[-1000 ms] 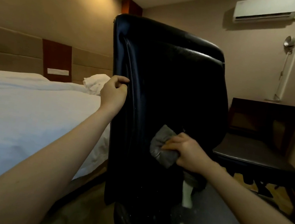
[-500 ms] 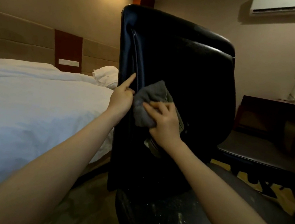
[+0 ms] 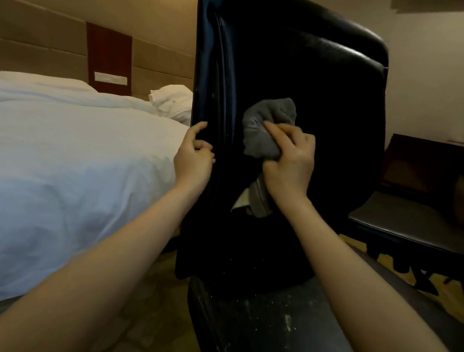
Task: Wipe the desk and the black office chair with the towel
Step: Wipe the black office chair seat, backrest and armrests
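The grey towel (image 3: pixel 267 130) is crumpled into a wad and pressed against the middle of the glossy black chair (image 3: pixel 328 79) back. The right hand (image 3: pixel 289 163) clutches it, hiding its middle, and 1 tail hangs below the wrist. The left hand (image 3: pixel 194 158) grasps the back's left edge. Pale specks dot the seat (image 3: pixel 290 348). The desk (image 3: pixel 440 166) at right is dim and cut off.

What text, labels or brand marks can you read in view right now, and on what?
No text is readable.
On the white plate on the headboard panel: too blurred to read.
On the pale strip hanging from the towel: nothing legible.
On the chair: no marking visible.
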The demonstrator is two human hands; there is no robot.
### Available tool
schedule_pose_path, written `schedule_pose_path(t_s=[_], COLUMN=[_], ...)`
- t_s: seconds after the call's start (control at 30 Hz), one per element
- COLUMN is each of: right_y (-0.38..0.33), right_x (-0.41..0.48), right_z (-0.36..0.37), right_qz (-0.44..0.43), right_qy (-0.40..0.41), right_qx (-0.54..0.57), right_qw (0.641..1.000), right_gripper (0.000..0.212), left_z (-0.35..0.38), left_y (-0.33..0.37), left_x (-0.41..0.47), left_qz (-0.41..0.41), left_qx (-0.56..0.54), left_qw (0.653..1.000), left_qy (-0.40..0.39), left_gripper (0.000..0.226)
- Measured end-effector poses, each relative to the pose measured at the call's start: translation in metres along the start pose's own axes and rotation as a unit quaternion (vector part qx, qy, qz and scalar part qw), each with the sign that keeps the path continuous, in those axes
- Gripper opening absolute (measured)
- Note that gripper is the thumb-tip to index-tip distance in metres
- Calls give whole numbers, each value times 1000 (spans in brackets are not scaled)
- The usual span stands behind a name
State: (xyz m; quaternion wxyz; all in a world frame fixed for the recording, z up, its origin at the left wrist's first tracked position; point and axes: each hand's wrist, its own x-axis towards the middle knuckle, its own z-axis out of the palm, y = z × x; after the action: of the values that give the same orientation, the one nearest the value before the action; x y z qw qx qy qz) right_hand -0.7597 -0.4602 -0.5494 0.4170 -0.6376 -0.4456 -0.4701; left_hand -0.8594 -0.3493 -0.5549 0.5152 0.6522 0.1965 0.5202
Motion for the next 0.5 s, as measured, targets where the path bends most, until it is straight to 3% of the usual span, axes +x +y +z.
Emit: schedule_pose_path(t_s=[0.1, 0.23, 0.3, 0.4, 0.43, 0.5], right_y=[-13, 19, 41, 79, 89, 100], right_x=[-5, -44, -60, -55, -48, -32], right_z=[23, 17, 4, -24, -33, -46], right_qz=[-42, -208, -319, -493, -503, -420], right_qy=[-25, -66, -160, -265, -259, -195], right_qx=[-44, -56, -102, -194, -202, -187], right_qw=[998, 974, 929, 805, 800, 866], right_gripper=[62, 58, 51, 33, 30, 28], left_z=[-4, -5, -2, 2, 4, 7], left_y=[-5, -4, -4, -5, -7, -11], left_x=[10, 11, 10, -5, -12, -24], left_qz=[-29, -26, -38, 8, 42, 106], left_qx=[-25, -27, -29, 2, 26, 56], left_qw=[999, 999, 998, 999, 998, 993], left_qy=[-17, -35, -32, -39, -37, -20], left_gripper=[51, 48, 47, 42, 38, 33])
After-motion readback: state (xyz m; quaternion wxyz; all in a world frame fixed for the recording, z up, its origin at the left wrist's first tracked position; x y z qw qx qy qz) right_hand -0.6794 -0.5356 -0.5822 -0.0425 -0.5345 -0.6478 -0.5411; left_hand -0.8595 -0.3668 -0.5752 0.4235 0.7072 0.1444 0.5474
